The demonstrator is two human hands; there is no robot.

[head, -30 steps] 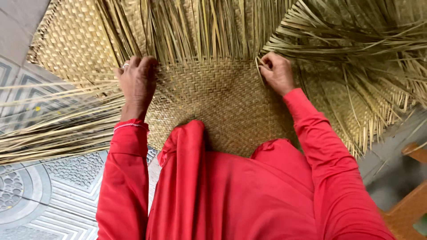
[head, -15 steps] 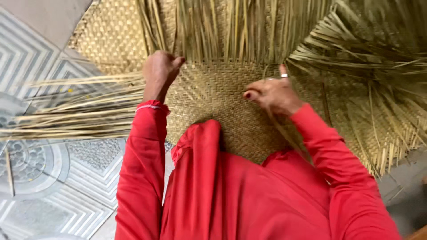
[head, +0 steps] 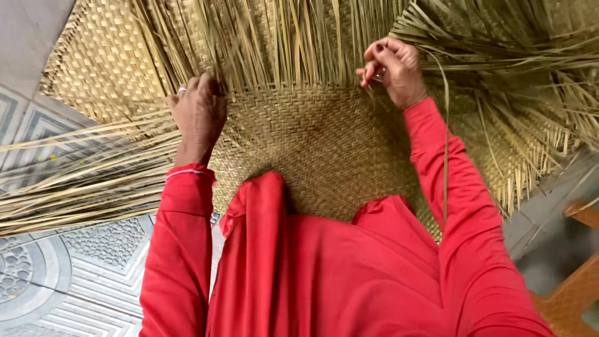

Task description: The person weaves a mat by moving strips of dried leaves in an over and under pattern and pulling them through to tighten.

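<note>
A half-woven straw mat [head: 324, 143] lies on the floor in front of me, its loose unwoven strips [head: 274, 43] fanning out from the far woven edge. My left hand [head: 198, 112], with a ring on one finger, is closed over a bunch of those strips at the mat's left side. My right hand [head: 393, 68] is raised at the weave's far edge, pinching a single long straw strip [head: 445, 150] that trails down over my red sleeve [head: 455, 206]. Red clothing covers my lap and both arms.
More loose straw bundles [head: 68, 181] spread to the left over patterned grey floor tiles [head: 75, 274]. Another fan of strips [head: 518, 68] lies at the right. A wooden piece of furniture [head: 574, 281] shows at the lower right corner.
My right hand has lifted from the mat's surface up to the weave's far edge and now pinches one strip. My left hand stays gripping the strips. The view has shifted.
</note>
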